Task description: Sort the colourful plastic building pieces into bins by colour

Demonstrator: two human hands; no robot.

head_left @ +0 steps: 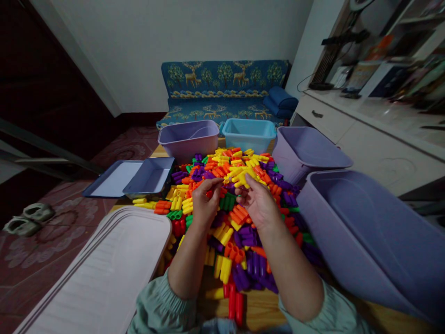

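Observation:
A heap of small plastic tube blocks (225, 218) in yellow, orange, purple, green and red covers the wooden table (260, 311). My left hand (203, 202) is held above the heap, fingers pinched on a red piece. Beside it, my right hand (257, 199) grips a cluster of yellow blocks (239, 176). The two hands are close together, almost touching at the fingertips.
A pink lid (104, 273) lies at the near left. Purple tubs stand at the right (365, 232), (306, 153) and at the back (189, 137), next to a blue tub (248, 132). A grey-blue tray and lid (139, 178) sit at the left. A sofa (225, 88) lies beyond.

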